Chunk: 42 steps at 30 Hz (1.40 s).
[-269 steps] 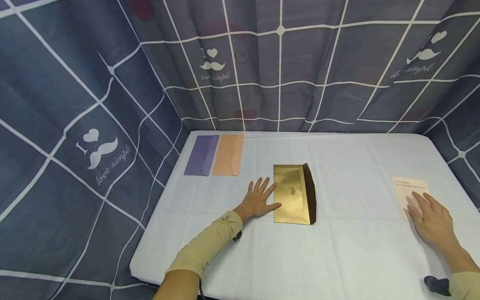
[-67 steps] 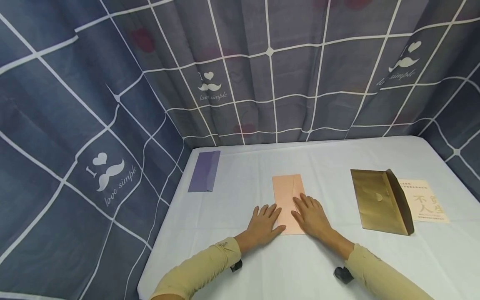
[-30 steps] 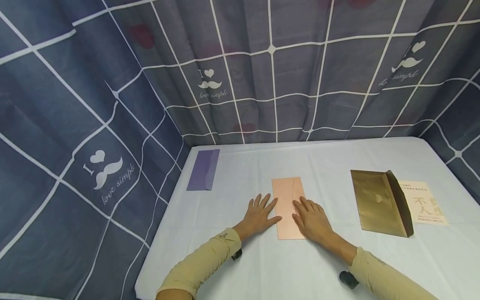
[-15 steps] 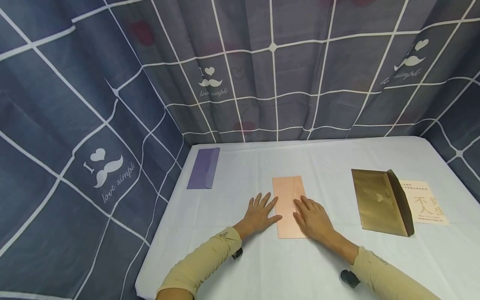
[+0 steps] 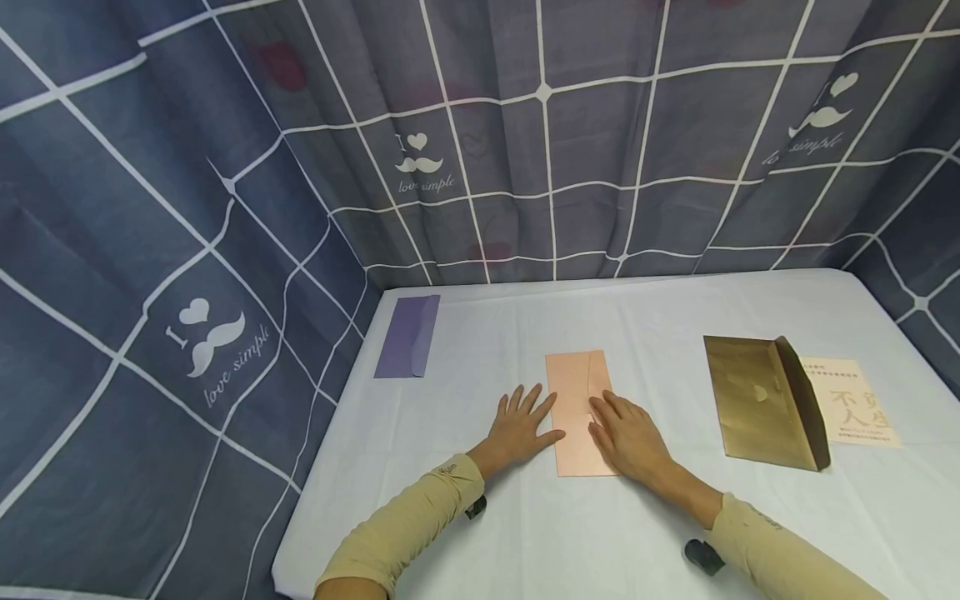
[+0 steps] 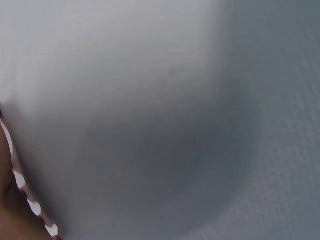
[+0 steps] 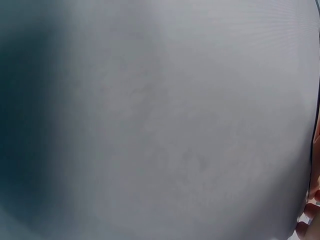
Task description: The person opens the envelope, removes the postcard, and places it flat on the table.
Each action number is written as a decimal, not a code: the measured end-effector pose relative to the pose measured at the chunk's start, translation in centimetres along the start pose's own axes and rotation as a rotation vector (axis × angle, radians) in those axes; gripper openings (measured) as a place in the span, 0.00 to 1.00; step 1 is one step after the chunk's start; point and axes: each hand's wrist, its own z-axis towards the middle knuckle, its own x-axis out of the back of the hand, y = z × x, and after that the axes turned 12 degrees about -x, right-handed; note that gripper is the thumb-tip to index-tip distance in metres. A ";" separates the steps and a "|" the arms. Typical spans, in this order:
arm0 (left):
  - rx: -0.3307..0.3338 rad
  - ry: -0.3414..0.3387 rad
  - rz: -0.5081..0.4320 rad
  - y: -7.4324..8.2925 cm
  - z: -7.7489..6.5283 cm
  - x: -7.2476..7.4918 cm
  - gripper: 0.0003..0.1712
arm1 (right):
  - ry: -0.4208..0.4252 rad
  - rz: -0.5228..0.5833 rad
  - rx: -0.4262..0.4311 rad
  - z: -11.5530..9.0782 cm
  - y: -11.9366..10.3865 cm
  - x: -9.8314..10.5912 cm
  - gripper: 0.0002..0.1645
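A peach envelope [image 5: 572, 417] lies on the white tabletop, its flap along the right side. My left hand [image 5: 516, 429] rests at its left edge, fingers spread and straight, with the fingertips and thumb just reaching the paper. On the right part of the same envelope lies my right hand [image 5: 632, 436], its fingertips at the flap's edge; the palm hides the lower right of the envelope. Both wrist views show mostly blurred white cloth. A sliver of the left hand [image 6: 17, 210] appears at one edge, and right fingertips [image 7: 311, 220] at the other.
A purple envelope [image 5: 405, 337] lies at the back left. To the right, a gold envelope [image 5: 753, 400] with its dark-lined flap raised overlaps a cream printed card [image 5: 855, 404]. Checked curtains [image 5: 592, 142] rise behind and beside the table.
Since the oldest frame, the gold envelope has moved right onto the card's left part. The peach envelope has come from the back left to the middle. Lately, my right fingertips have shifted slightly.
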 end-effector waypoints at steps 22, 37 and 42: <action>0.000 -0.006 -0.019 0.2 0.1 0.0 0.42 | 0.054 0.001 0.030 -0.2 0.4 0.3 0.26; 0.005 0.001 -0.011 0.1 0.2 0.0 0.42 | 0.020 0.057 -0.022 -0.2 1.0 1.3 0.26; -0.002 0.004 -0.026 -0.1 0.2 -0.2 0.42 | 0.013 0.104 -0.073 -0.5 1.8 1.8 0.27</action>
